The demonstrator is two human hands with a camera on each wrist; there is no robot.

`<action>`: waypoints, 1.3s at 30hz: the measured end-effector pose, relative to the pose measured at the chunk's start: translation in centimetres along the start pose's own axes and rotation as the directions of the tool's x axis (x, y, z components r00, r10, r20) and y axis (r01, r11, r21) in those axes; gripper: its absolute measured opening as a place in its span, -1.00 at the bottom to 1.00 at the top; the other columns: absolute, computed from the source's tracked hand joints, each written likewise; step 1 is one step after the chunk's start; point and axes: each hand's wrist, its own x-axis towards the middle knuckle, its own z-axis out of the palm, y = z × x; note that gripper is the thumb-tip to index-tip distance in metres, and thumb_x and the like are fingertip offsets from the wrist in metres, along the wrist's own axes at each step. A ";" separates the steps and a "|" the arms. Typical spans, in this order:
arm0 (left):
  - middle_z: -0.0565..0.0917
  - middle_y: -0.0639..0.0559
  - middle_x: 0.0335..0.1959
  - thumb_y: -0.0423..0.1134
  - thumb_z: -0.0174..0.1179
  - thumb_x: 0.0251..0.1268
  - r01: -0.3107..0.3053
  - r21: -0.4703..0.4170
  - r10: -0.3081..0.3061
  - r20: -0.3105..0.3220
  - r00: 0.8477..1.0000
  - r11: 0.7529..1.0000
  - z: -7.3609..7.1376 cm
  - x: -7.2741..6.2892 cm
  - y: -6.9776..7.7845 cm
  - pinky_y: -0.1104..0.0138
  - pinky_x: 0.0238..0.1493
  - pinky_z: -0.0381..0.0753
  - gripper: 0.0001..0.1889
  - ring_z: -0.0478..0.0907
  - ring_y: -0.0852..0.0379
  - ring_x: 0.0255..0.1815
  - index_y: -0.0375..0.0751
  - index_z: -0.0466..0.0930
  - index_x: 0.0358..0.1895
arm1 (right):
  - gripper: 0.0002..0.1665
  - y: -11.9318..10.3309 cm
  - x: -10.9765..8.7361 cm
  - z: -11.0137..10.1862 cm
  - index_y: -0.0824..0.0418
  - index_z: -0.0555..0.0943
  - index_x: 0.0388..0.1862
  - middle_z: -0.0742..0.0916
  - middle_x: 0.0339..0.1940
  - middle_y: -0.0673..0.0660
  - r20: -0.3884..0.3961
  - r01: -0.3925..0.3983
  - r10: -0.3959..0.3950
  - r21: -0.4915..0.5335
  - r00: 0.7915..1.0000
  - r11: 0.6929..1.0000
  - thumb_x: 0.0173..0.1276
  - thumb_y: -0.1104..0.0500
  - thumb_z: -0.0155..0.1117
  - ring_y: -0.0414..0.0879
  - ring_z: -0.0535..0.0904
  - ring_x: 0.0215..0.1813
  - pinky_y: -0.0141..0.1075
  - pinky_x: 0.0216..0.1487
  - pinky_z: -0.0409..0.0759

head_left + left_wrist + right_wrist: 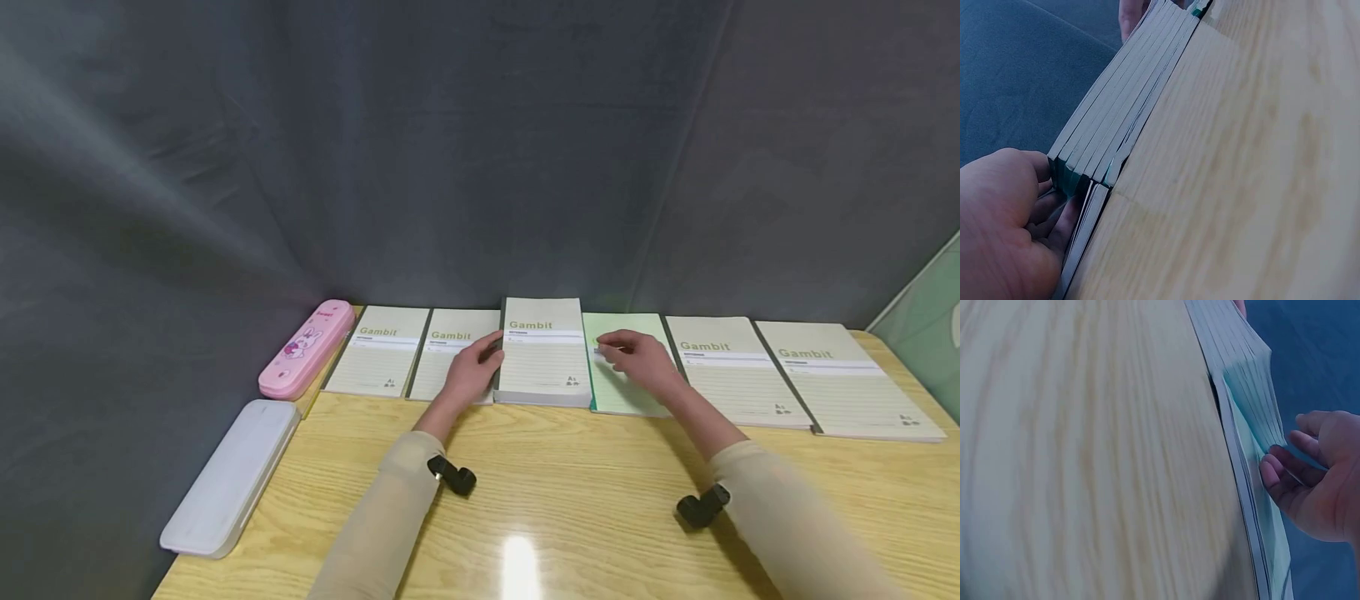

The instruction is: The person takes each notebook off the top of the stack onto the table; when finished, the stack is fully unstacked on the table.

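A stack of several Gambit notebooks (pixel 543 362) stands in the middle of a row along the back of the table. My left hand (pixel 468 371) is at its left side, fingertips touching the dark spines (pixel 1069 175) in the left wrist view. Beside the stack's right edge lies a notebook with a pale green surface (pixel 618 392). My right hand (pixel 641 360) hovers over it, fingers loosely bent and holding nothing. In the right wrist view, these fingertips are close to the corner of the stacked pages (pixel 1254 394); whether they touch it I cannot tell.
Flat Gambit notebooks lie left (pixel 378 354) and right (pixel 727 371) of the stack. On the left stand a pink pencil case (pixel 307 350) with a rabbit picture and a white case (pixel 228 479). A dark curtain (pixel 480 150) hangs behind the wooden table (pixel 570 492).
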 end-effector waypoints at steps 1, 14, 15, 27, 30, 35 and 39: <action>0.59 -0.03 0.30 -0.11 0.10 0.57 -0.001 0.001 0.001 0.002 1.000 1.000 0.0 0.0 0.0 0.18 0.39 0.40 -0.53 0.50 0.01 0.33 0.05 0.43 0.48 | -0.58 -0.2 0.1 0.3 0.37 0.62 0.20 0.74 0.02 0.33 -0.003 0.003 -0.003 -0.002 1.000 1.000 0.57 0.08 0.18 0.10 0.73 -0.14 -0.26 -0.21 0.65; 0.59 -0.08 0.30 -0.14 0.09 0.58 -0.013 0.004 0.013 -0.003 1.000 1.000 -0.1 -0.3 0.2 0.14 0.39 0.40 -0.54 0.49 -0.04 0.34 0.00 0.44 0.47 | -0.55 -1.2 1.6 3.9 0.33 0.62 0.21 0.73 0.00 0.31 -0.125 -0.038 0.040 0.022 0.991 0.999 0.44 0.12 0.36 0.15 0.67 0.06 -0.24 -0.09 0.67; 0.59 -0.08 0.30 -0.14 0.08 0.58 -0.018 0.012 0.018 -0.006 1.000 1.000 -0.1 -0.2 0.1 0.14 0.38 0.41 -0.54 0.49 -0.04 0.33 -0.02 0.45 0.47 | -0.56 -1.2 1.7 4.1 0.32 0.63 0.19 0.73 -0.01 0.30 -0.136 -0.047 0.048 0.008 0.990 0.999 0.43 0.12 0.38 0.15 0.67 0.07 -0.21 -0.05 0.67; 0.56 -0.10 0.34 -0.14 0.10 0.58 -0.002 0.019 0.001 0.028 1.000 1.000 0.0 -0.2 0.0 0.11 0.38 0.41 -0.52 0.48 -0.06 0.35 -0.01 0.42 0.48 | -0.58 -0.9 1.3 3.7 0.35 0.64 0.23 0.72 0.04 0.32 -0.171 -0.114 0.123 0.063 0.978 0.991 0.46 0.21 0.31 0.11 0.63 0.08 -0.23 0.03 0.61; 0.53 -0.08 0.37 -0.18 0.09 0.59 -0.005 0.022 0.005 0.035 0.999 1.000 0.0 -0.2 0.0 0.13 0.39 0.40 -0.53 0.47 -0.05 0.36 -0.05 0.42 0.48 | -0.58 -0.8 0.9 3.5 0.36 0.61 0.27 0.69 0.10 0.37 -0.141 -0.128 0.148 0.140 0.979 0.982 0.50 0.23 0.26 0.07 0.57 0.06 -0.42 -0.12 0.55; 0.47 -0.02 0.43 -0.19 0.08 0.59 -0.008 0.024 0.007 0.042 0.999 1.000 -0.2 -0.4 0.2 0.14 0.40 0.39 -0.54 0.45 -0.04 0.38 -0.06 0.42 0.48 | -0.53 -0.7 0.6 3.3 0.33 0.58 0.32 0.65 0.15 0.34 -0.095 -0.144 0.162 0.170 0.982 0.975 0.52 0.17 0.26 0.01 0.51 0.05 -0.51 -0.17 0.49; 0.45 -0.01 0.45 -0.20 0.08 0.60 -0.024 0.008 0.024 0.048 0.999 1.000 -0.2 -0.3 0.3 0.15 0.39 0.41 -0.54 0.44 -0.03 0.39 -0.07 0.41 0.48 | -0.53 -0.6 0.4 3.1 0.33 0.60 0.29 0.66 0.15 0.33 -0.097 -0.140 0.158 0.177 0.983 0.974 0.50 0.15 0.29 -0.03 0.51 0.04 -0.51 -0.15 0.50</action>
